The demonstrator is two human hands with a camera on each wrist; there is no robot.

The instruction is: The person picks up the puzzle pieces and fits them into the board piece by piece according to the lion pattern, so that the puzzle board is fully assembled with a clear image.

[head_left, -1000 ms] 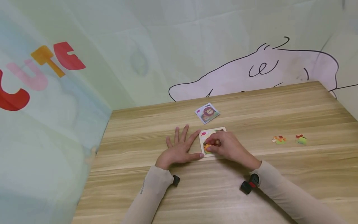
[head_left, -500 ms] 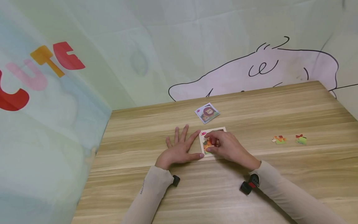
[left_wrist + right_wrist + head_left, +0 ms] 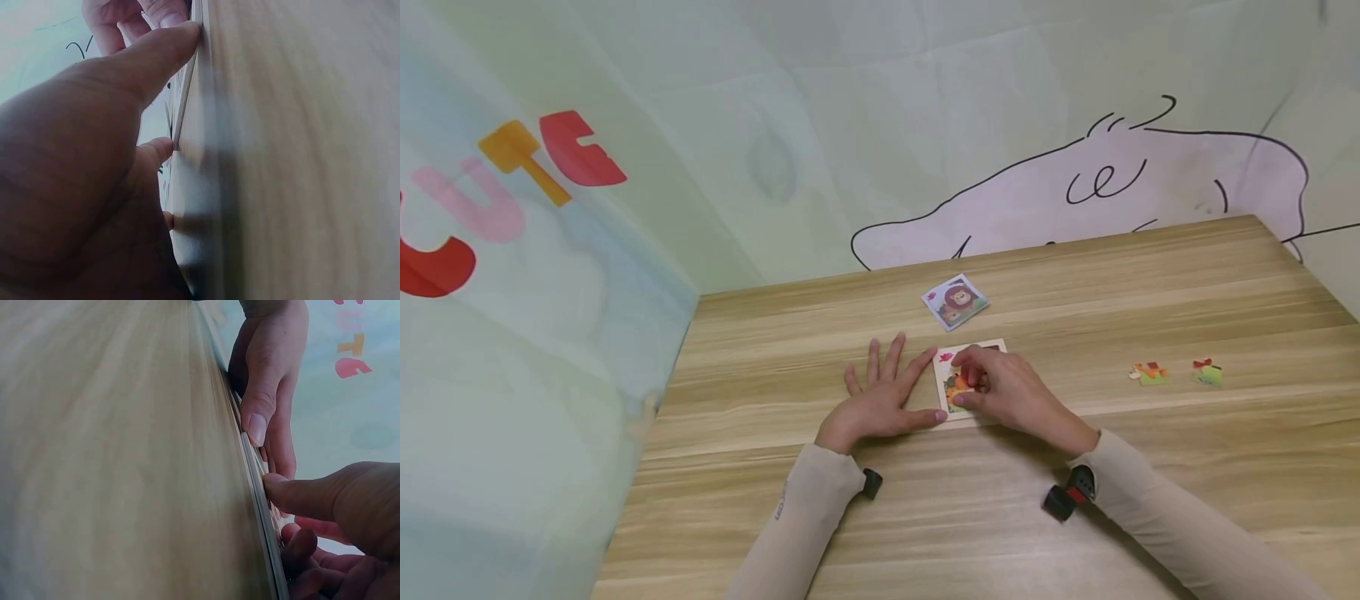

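In the head view, a small square puzzle board with a light border lies flat on the table. My left hand rests beside it with spread fingers, its thumb and index fingertip touching the board's left corners. My right hand arches over the board with bent fingers. Its thumb and fingers hold an orange puzzle piece in the board's left half; the index fingertip is raised off it. The right hand hides the rest of the board. In the right wrist view, the right thumb touches the board's top.
Behind the board lies a square card with a lion picture. To the right are an orange-and-green puzzle piece and a red-and-green puzzle piece. The wooden table ends at a printed cloth backdrop.
My right index fingertip has lifted from beside the thumb and shifted up the board, uncovering more of the orange piece. The left hand has stayed still.
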